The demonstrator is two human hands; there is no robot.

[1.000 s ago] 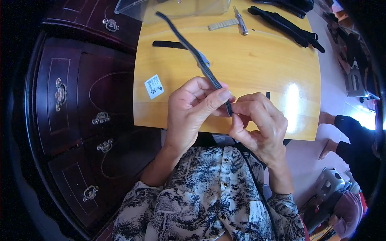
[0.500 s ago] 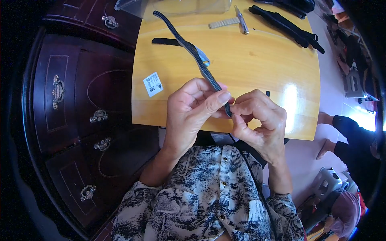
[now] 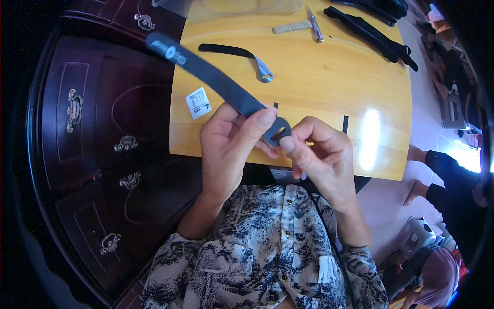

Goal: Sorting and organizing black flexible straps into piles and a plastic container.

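Observation:
Above the near part of the table, my left hand [image 3: 224,141] grips a dark grey fabric strap [image 3: 211,77] between thumb and fingers. The strap's flat face, with pale print near its far end, is turned up and slants to the upper left. Its rounded end has an oval slot. That slotted end is pinched by the thumb and fingers of my right hand [image 3: 324,157]. Beyond my hands, a second strap [image 3: 226,49] lies on the table, black along its length and curving to a grey slotted end.
The yellow wooden table [image 3: 319,98] bears a white label [image 3: 198,103], a beige segmented strip [image 3: 292,27], a slim pen-like tool [image 3: 314,26] and a long black strap [image 3: 365,36]. A clear plastic container [image 3: 231,7] stands at the far edge. Dark drawers [image 3: 77,118] flank the left; another person's legs [image 3: 437,165] show right.
The held strap has turned from edge-on to flat face up, showing its print and slot. Both hands have shifted slightly left, and its far end has swung left.

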